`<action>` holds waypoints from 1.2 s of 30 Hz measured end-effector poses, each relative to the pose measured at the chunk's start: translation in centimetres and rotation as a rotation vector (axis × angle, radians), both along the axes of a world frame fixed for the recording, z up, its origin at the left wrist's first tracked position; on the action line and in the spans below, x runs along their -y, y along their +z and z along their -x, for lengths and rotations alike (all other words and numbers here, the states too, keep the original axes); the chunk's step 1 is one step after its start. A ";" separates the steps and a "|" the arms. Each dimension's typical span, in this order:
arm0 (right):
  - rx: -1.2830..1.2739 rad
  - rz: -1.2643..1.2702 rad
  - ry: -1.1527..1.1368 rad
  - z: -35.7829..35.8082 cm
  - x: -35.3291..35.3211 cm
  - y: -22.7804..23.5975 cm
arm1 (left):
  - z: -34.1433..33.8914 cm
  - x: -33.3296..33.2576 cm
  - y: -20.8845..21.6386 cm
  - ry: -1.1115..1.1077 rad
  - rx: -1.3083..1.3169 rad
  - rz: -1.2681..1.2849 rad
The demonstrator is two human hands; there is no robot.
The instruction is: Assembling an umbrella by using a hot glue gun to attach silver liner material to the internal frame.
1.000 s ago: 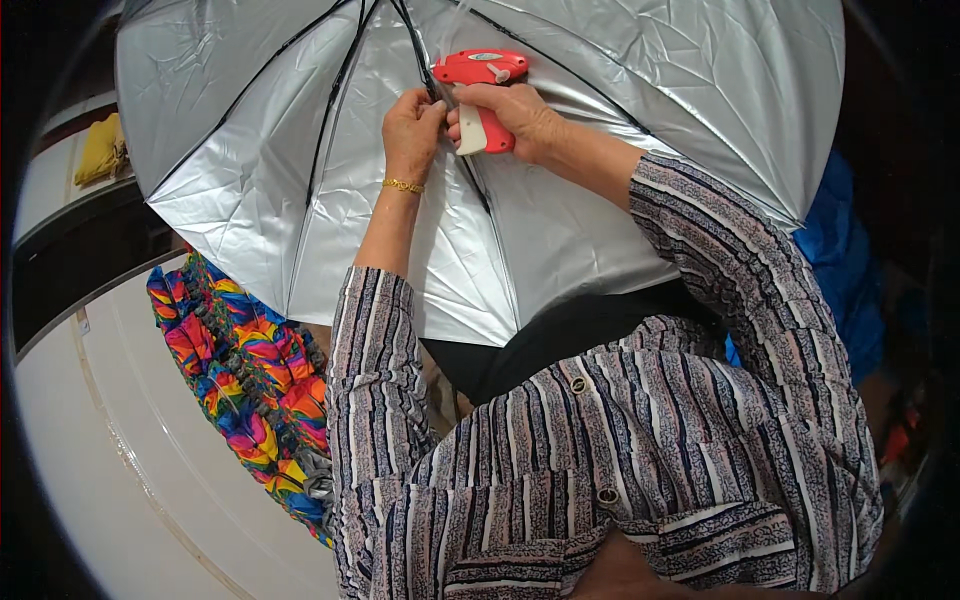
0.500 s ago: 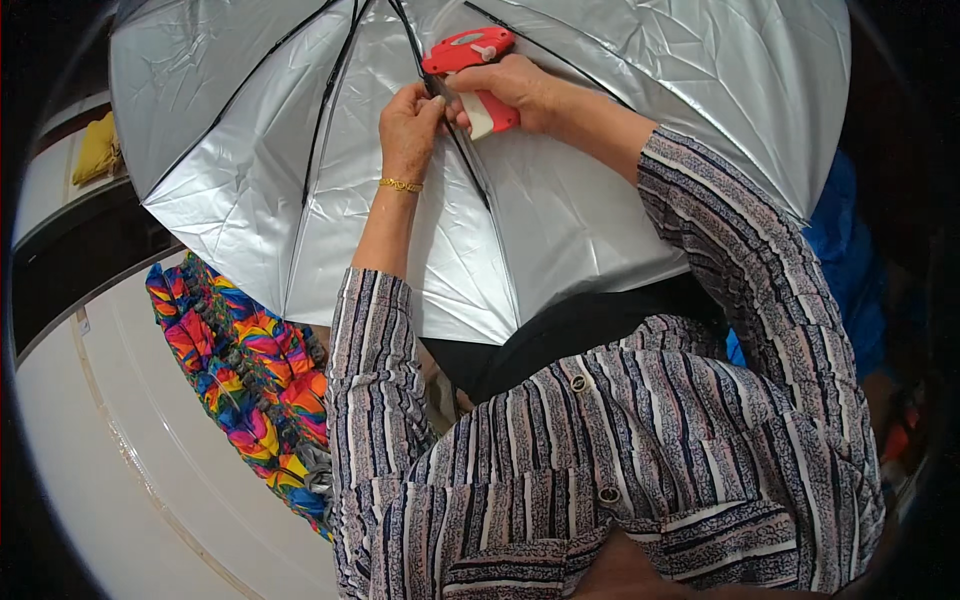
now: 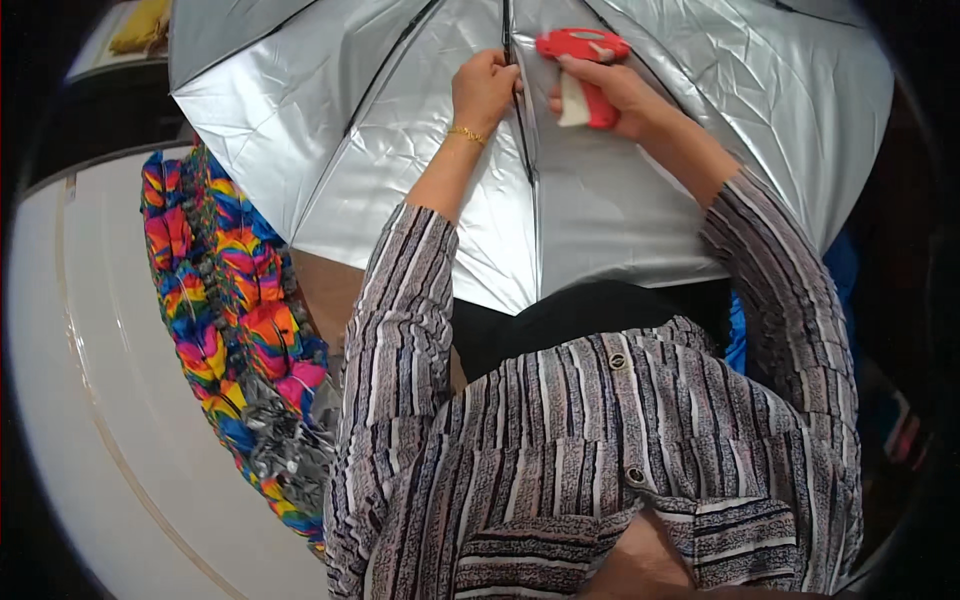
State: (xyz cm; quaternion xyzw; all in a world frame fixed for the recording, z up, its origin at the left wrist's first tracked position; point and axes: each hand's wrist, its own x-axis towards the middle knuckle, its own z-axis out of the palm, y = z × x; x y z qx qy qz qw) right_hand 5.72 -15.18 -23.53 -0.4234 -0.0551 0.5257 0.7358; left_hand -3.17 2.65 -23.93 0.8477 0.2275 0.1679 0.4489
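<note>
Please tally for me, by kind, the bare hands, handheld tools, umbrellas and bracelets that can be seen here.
Bare hands: 2 (left hand, right hand)
Handheld tools: 1 (red-and-white tool)
Umbrellas: 1 (silver umbrella)
Bracelets: 1 (gold bracelet)
Total: 5

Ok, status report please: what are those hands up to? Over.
Left fingers pinched at a black rib. Right fingers around the red-and-white tool, apart from the rib. Silver umbrella spread open. Nothing visibly in the way.
</note>
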 end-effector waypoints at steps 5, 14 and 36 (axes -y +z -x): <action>-0.009 0.216 0.340 4.8 9.7 3.2 | 2.0 -1.3 -0.9 0.127 0.082 -0.186; 0.023 0.304 -0.037 8.2 17.7 3.4 | 13.3 -7.9 2.0 0.507 -0.509 -0.925; 0.844 -0.141 -0.635 -7.3 14.6 13.6 | 8.9 -3.6 1.0 0.179 -0.450 -0.711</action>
